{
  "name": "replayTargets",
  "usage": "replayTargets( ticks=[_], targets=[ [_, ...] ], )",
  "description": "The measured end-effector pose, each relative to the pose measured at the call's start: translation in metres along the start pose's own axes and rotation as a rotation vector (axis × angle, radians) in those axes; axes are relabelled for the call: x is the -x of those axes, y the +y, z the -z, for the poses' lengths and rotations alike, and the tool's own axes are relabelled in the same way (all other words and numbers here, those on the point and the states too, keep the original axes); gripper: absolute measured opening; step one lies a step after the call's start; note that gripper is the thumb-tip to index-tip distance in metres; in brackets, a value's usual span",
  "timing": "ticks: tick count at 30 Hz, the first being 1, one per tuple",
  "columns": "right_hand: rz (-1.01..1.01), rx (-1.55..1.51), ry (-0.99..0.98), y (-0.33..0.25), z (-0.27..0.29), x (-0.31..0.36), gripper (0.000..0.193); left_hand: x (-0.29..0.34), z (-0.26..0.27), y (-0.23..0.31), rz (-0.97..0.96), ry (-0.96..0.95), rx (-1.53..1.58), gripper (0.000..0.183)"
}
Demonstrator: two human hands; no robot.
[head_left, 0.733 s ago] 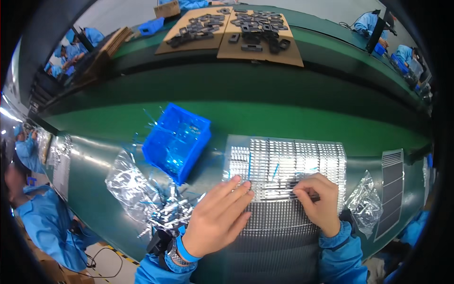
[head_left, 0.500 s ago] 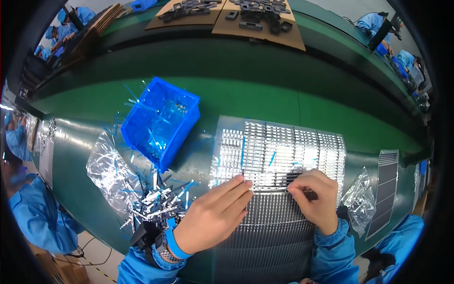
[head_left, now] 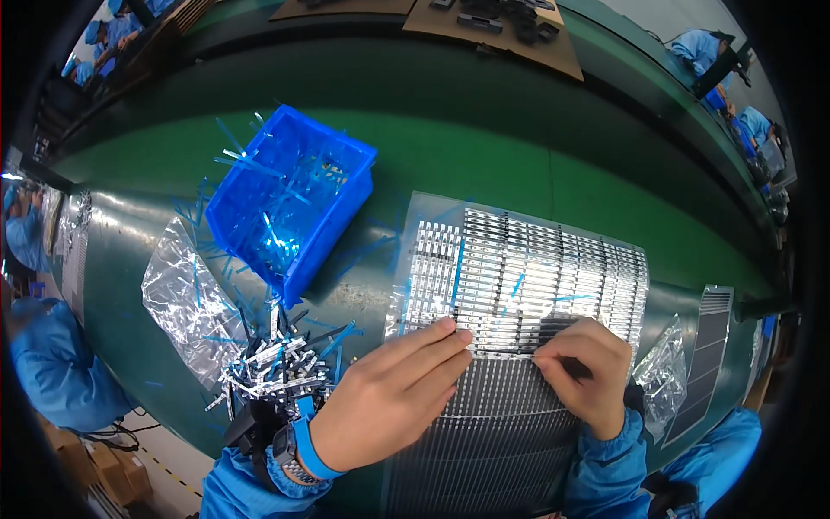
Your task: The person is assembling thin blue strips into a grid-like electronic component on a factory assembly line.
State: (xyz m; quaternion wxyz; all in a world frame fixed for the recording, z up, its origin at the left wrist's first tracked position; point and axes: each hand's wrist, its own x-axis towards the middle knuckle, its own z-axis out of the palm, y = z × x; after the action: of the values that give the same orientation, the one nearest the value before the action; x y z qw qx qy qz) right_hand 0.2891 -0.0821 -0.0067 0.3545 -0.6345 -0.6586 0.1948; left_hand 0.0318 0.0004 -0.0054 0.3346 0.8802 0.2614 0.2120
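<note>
A sheet (head_left: 430,208) on the green table carries close rows of small silvery strips in its upper part and dark rows below. My left hand (head_left: 389,398) lies flat across the sheet's left side, fingers stretched out and close together. My right hand (head_left: 592,372) is closed in a pinch at the border between silvery and dark rows; whatever is between thumb and forefinger is too small to make out. Thin blue film slivers (head_left: 571,298) rest on the silvery rows. Beside my left wrist lies a heap of loose silvery strips (head_left: 277,359).
A blue bin (head_left: 346,229) holding clear blue film scraps stands beyond the heap. Crumpled clear plastic (head_left: 181,294) lies left, more plastic (head_left: 664,372) right, near a dark striped sheet (head_left: 702,346). Cardboard (head_left: 545,56) with black parts is at the back. Co-workers in blue sit around.
The view has shifted slightly, so the bin and cardboard appear higher. My left hand stays flat on the sheet; my right hand keeps its pinch at nearly the same row.
</note>
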Motion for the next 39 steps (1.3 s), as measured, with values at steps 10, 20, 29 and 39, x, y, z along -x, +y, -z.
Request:
replayTargets(
  ticks=[10,20,29,39],
  targets=[
    [0.006,0.024,-0.016,-0.0001,-0.0011,-0.0015,0.017,0.0002,0.0,-0.0022,0.003,0.003,0.014,0.037],
    [-0.007,0.058,-0.027,-0.0006,-0.0013,-0.0016,0.016,-0.0001,0.0008,-0.0012,0.002,0.007,0.01,0.036],
    [-0.004,0.055,-0.037,-0.0008,-0.0021,-0.0012,0.016,0.0006,0.0003,-0.0018,0.006,-0.003,0.007,0.036],
    [0.043,0.082,-0.038,0.0018,-0.0029,-0.0019,0.016,0.0014,0.0002,-0.0011,0.004,-0.012,-0.014,0.039]
  ],
)
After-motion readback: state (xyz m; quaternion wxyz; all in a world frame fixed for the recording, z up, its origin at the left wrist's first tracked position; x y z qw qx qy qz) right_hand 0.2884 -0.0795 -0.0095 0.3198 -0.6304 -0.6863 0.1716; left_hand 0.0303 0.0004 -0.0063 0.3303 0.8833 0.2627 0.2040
